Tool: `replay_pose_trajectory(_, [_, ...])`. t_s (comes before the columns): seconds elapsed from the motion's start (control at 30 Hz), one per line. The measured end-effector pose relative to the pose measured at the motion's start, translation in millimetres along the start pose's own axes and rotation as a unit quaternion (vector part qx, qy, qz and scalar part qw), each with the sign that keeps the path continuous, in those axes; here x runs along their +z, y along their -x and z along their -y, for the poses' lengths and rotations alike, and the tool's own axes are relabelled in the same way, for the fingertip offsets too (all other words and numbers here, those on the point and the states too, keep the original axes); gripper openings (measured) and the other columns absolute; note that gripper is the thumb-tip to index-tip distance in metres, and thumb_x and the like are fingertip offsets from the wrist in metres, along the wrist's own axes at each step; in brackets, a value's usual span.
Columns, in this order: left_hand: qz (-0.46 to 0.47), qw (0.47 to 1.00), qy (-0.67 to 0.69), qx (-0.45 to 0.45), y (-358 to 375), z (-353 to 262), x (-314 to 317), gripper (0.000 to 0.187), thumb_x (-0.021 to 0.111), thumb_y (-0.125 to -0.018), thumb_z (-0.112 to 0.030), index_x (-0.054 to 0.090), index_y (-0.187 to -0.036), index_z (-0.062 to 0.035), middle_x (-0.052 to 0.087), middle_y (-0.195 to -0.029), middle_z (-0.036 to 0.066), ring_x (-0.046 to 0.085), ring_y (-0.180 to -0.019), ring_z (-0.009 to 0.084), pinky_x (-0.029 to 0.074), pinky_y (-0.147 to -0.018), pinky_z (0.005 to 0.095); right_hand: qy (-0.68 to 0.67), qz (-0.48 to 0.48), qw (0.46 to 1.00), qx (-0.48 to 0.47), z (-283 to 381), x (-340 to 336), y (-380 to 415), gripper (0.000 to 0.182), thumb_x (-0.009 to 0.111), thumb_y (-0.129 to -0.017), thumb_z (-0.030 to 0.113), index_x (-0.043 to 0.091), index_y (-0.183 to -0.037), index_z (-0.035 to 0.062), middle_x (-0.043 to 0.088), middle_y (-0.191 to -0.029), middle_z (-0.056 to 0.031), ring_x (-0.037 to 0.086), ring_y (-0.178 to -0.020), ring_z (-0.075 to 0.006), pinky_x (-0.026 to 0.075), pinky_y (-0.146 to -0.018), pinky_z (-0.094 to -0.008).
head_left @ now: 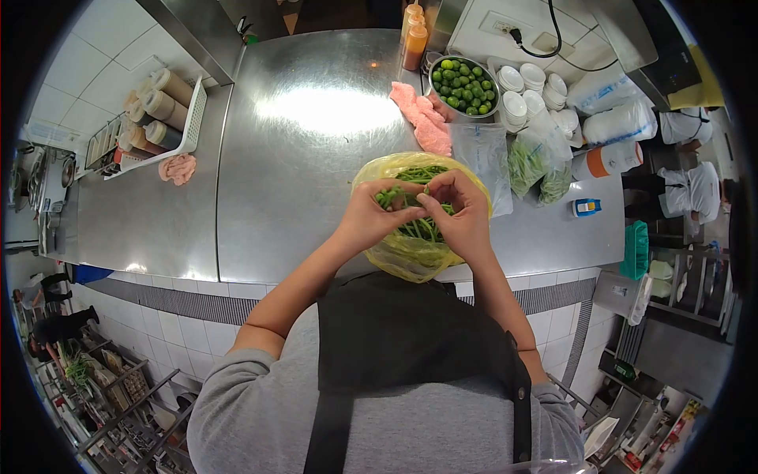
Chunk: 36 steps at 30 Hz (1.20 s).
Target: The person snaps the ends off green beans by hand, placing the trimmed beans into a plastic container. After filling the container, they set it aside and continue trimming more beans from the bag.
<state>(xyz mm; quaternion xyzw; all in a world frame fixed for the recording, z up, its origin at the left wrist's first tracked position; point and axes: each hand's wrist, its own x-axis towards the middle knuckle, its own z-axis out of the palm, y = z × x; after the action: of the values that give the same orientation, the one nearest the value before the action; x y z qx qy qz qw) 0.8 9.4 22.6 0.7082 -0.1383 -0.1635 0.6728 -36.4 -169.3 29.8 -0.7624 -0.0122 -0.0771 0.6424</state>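
Observation:
A yellow plastic bag (379, 254) stands at the counter's near edge, its mouth spread wide. Inside it lie many long, thin green pods or stems that look like green beans (421, 230). Over the bag's mouth, my left hand (374, 212) is closed around several short green bean pieces (388, 197). My right hand (461, 208) meets it from the right, thumb and fingers pinched at a small green piece (427, 189) between the two hands. Both thumbs are nearly touching.
Beyond the bag lie a pink cloth (424, 118) and a bowl of limes (464, 87). To the right are clear bags of greens (527, 162), stacked white cups (515, 109) and a blue-and-white item (586, 207). A white basket of bottles (192, 118) stands left.

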Motion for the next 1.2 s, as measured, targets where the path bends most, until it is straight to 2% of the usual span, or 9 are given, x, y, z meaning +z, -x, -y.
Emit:
replay_pose_trajectory(0.27, [0.071, 0.989, -0.104, 0.073, -3.4, -4.6, 0.0, 0.016, 0.081, -0.084, -0.012, 0.074, -0.090, 0.0009, 0.056, -0.072, 0.001, 0.050, -0.070, 0.0090, 0.044, -0.064, 0.0297, -0.134, 0.009, 0.985, 0.107, 13.7, -8.2, 4.5, 0.011, 0.073, -0.087, 0.002, 0.063, -0.086, 0.0035, 0.062, -0.085, 0.0016, 0.060, -0.078, -0.0056, 0.049, -0.071, -0.0237])
replay_pose_trajectory(0.4, [0.073, 0.994, -0.070, 0.036, 1.0, 2.9, 2.9, 0.018, 0.081, -0.086, -0.015, 0.073, -0.089, 0.0006, 0.060, -0.073, 0.000, 0.050, -0.066, 0.0087, 0.044, -0.062, 0.0295, 0.086, -0.046, 0.994, -0.049, 0.5, -9.9, 0.3, 0.007, 0.070, -0.087, 0.000, 0.063, -0.085, 0.0004, 0.064, -0.084, -0.0049, 0.062, -0.073, -0.0129, 0.049, -0.068, -0.0261])
replay_pose_trajectory(0.53, [0.108, 0.988, 0.059, -0.095, 6.6, -14.1, 2.8, 0.016, 0.077, -0.091, -0.018, 0.072, -0.090, -0.0021, 0.062, -0.073, -0.002, 0.047, -0.061, 0.0031, 0.036, -0.052, 0.0236, 0.213, -0.069, 0.969, -0.109, -3.3, -11.5, 0.7, 0.005, 0.068, -0.087, 0.000, 0.066, -0.091, -0.0016, 0.064, -0.086, -0.0124, 0.063, -0.071, -0.0232, 0.050, -0.068, -0.0293])
replay_pose_trajectory(0.6, [0.099, 0.980, 0.101, -0.139, 7.6, -15.6, -0.3, 0.015, 0.074, -0.094, -0.018, 0.071, -0.093, -0.0029, 0.059, -0.071, -0.004, 0.045, -0.059, 0.0012, 0.033, -0.048, 0.0211, 0.203, -0.048, 0.973, -0.095, -10.7, -9.4, 1.2, 0.006, 0.067, -0.088, -0.001, 0.067, -0.094, -0.0014, 0.065, -0.087, -0.0101, 0.063, -0.074, -0.0196, 0.050, -0.072, -0.0286])
replay_pose_trajectory(0.67, [0.066, 0.924, 0.354, -0.126, 3.0, -6.9, -7.4, 0.017, 0.065, -0.100, -0.019, 0.068, -0.100, -0.0030, 0.054, -0.071, -0.005, 0.039, -0.055, -0.0002, 0.026, -0.044, 0.0186, 0.196, -0.031, 0.977, -0.079, -11.5, -8.9, 4.1, 0.008, 0.066, -0.090, -0.002, 0.069, -0.097, -0.0011, 0.067, -0.087, -0.0079, 0.064, -0.076, -0.0159, 0.051, -0.076, -0.0278])
replay_pose_trajectory(0.73, [0.022, 0.916, 0.384, -0.115, -2.2, -7.0, -10.1, 0.018, 0.062, -0.102, -0.020, 0.066, -0.102, -0.0027, 0.053, -0.073, -0.005, 0.037, -0.054, 0.0005, 0.025, -0.043, 0.0183, -0.103, 0.032, 0.987, 0.123, 1.6, -0.9, 10.5, 0.006, 0.066, -0.094, 0.006, 0.069, -0.096, 0.0006, 0.068, -0.090, -0.0067, 0.065, -0.080, -0.0139, 0.051, -0.073, -0.0301])
replay_pose_trajectory(0.87, [-0.049, 0.902, 0.419, -0.098, -3.9, -8.0, -12.3, 0.020, 0.059, -0.104, -0.021, 0.065, -0.103, -0.0018, 0.053, -0.082, -0.003, 0.034, -0.053, 0.0011, 0.025, -0.043, 0.0174, -0.157, 0.082, 0.978, 0.108, 5.5, 3.3, 19.9, 0.007, 0.067, -0.095, 0.008, 0.069, -0.097, 0.0008, 0.070, -0.091, -0.0044, 0.065, -0.084, -0.0103, 0.052, -0.075, -0.0311])
replay_pose_trajectory(1.03, [-0.112, 0.902, 0.408, -0.088, -3.0, -10.1, -7.7, 0.022, 0.060, -0.104, -0.023, 0.065, -0.104, -0.0016, 0.053, -0.083, -0.003, 0.033, -0.053, 0.0010, 0.025, -0.043, 0.0174, 0.103, 0.007, 0.988, -0.111, 6.1, 10.9, 21.1, 0.009, 0.074, -0.087, 0.003, 0.069, -0.095, 0.0007, 0.069, -0.088, -0.0085, 0.067, -0.079, -0.0209, 0.052, -0.073, -0.0308])
replay_pose_trajectory(1.2, [-0.116, 0.867, 0.457, -0.160, -2.5, -7.0, -2.3, 0.018, 0.053, -0.104, -0.022, 0.056, -0.093, -0.0084, 0.048, -0.074, -0.003, 0.032, -0.052, 0.0030, 0.027, -0.041, 0.0197, 0.055, -0.050, 0.977, -0.201, 24.1, 10.7, 21.5, 0.008, 0.073, -0.085, 0.000, 0.070, -0.093, 0.0003, 0.068, -0.088, -0.0096, 0.066, -0.077, -0.0250, 0.053, -0.073, -0.0330])
